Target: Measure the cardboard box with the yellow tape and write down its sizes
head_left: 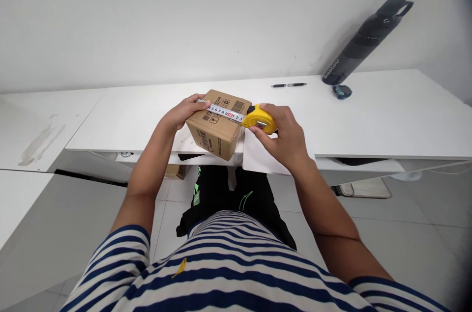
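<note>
A small brown cardboard box with black print is tilted at the front edge of the white desk. Across its top face runs the white blade of a yellow tape measure, its numbers facing up. My left hand grips the box's left side, its thumb pressing the blade's end down onto the cardboard. In my right hand is the tape measure's case, held against the right edge of the box. The palm side of my right hand is hidden.
A white sheet of paper lies at the desk's front edge, right of the box. Toward the back of the desk are a black pen, a small dark round object and a tall dark bottle near the wall.
</note>
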